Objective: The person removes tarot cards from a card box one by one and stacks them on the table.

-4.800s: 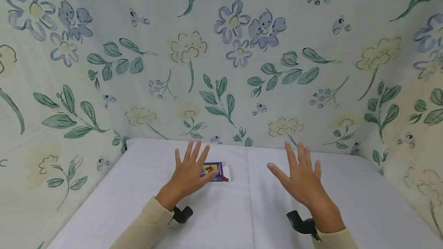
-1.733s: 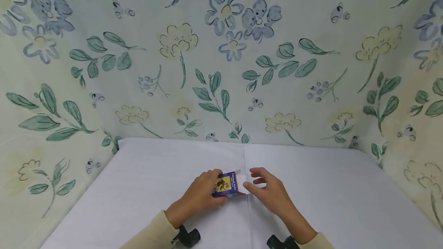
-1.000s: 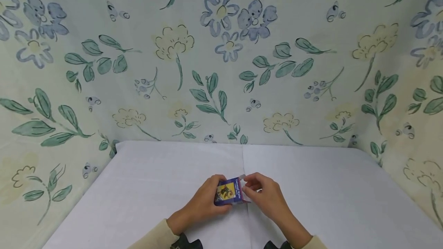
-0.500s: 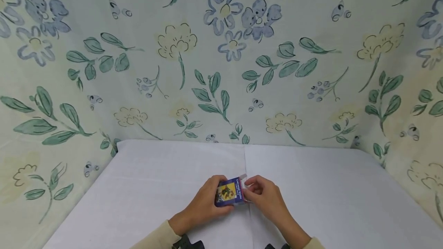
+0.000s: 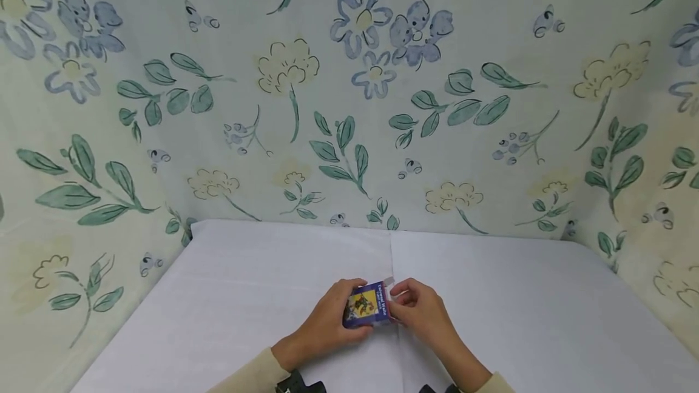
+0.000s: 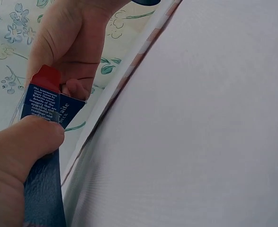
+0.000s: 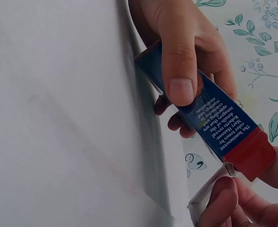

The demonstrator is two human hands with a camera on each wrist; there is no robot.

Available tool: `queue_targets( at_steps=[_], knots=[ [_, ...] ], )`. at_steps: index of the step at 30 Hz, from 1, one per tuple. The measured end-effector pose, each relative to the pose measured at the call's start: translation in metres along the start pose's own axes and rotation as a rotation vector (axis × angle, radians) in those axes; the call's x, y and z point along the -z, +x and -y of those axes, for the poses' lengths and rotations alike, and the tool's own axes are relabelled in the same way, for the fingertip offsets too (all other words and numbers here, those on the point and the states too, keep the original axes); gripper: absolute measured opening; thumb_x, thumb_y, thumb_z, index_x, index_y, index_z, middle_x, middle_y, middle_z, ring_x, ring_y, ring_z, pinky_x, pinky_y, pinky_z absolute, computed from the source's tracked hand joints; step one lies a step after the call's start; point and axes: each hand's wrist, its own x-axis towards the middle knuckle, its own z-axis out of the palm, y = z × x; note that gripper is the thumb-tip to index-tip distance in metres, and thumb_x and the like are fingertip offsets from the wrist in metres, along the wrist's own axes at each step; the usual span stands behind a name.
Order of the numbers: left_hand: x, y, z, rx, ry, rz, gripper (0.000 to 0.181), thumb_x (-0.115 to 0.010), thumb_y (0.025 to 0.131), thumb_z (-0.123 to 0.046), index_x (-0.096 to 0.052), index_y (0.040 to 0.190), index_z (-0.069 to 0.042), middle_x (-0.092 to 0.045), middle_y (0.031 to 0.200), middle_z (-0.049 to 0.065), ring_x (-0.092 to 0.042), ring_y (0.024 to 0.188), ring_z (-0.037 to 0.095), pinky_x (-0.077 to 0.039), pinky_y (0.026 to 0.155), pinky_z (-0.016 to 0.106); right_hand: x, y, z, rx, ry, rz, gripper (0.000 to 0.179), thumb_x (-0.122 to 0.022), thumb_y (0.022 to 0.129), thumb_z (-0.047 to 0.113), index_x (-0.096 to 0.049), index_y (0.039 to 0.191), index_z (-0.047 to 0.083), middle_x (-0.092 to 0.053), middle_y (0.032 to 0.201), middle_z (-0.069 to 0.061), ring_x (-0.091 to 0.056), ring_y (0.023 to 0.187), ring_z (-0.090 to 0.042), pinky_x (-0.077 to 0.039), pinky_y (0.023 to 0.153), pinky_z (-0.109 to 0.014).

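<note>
A small blue tarot card box (image 5: 364,305) with a yellow picture is held tilted just above the white table. My left hand (image 5: 327,317) grips it from the left, its thumb (image 6: 39,137) across the narrow printed side. At the box's right end, a red side flap (image 7: 250,153) and a whitish lid flap (image 7: 207,191) stand folded out. The curled fingers of my right hand (image 5: 423,308) are at this open end, thumb and forefinger close together on it. What lies between those fingertips, and the inside of the box, is hidden.
A white cloth (image 5: 262,265) covers the table, with a crease running down its middle. Floral curtains (image 5: 327,108) hang behind and at both sides. Black wrist mounts (image 5: 299,384) sit at the sleeves.
From lying flat spread above the table, my hands have come to the box; the left has taken it up. My right fingers have moved in to its open end, holding nearly still lately.
</note>
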Motion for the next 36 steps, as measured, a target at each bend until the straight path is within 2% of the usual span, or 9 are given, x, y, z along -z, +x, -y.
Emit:
queue_targets(
  at_steps=[8,22,28,36],
  knots=[
    [0.002,-0.002,-0.001,-0.002,0.018,0.0,0.075,-0.077,0.079,-0.042,-0.042,0.139,-0.014,-0.05,0.115,-0.008,-0.046,0.097,0.006,-0.045,0.082,0.024,0.002,0.002,0.0,0.005,-0.018,0.023,0.017,-0.074,0.08,0.01,-0.066,0.093,0.005,-0.062,0.073,-0.002,-0.056,0.063,-0.014,-0.05,0.054,-0.026],
    [0.003,0.0,-0.002,0.023,0.024,0.023,0.075,-0.076,0.08,-0.044,-0.042,0.14,-0.015,-0.049,0.117,-0.008,-0.047,0.098,0.006,-0.044,0.082,0.024,0.011,0.006,-0.001,-0.051,-0.007,0.077,0.02,-0.077,0.081,0.015,-0.064,0.092,0.005,-0.064,0.067,-0.003,-0.056,0.058,-0.016,-0.049,0.053,-0.029],
    [0.002,0.0,-0.001,0.03,0.005,0.049,0.074,-0.075,0.08,-0.046,-0.043,0.14,-0.015,-0.049,0.117,-0.008,-0.046,0.099,0.005,-0.045,0.083,0.024,0.017,0.005,-0.002,-0.086,0.001,0.109,0.025,-0.077,0.08,0.021,-0.063,0.094,0.005,-0.066,0.068,-0.005,-0.058,0.058,-0.017,-0.052,0.054,-0.03],
    [0.001,0.0,-0.001,0.029,0.011,0.036,0.074,-0.075,0.08,-0.046,-0.043,0.14,-0.017,-0.049,0.117,-0.008,-0.046,0.099,0.005,-0.044,0.083,0.024,0.023,0.007,-0.003,-0.082,0.023,0.162,0.029,-0.076,0.082,0.022,-0.062,0.099,0.003,-0.069,0.073,-0.008,-0.063,0.059,-0.02,-0.053,0.053,-0.031]
  ],
)
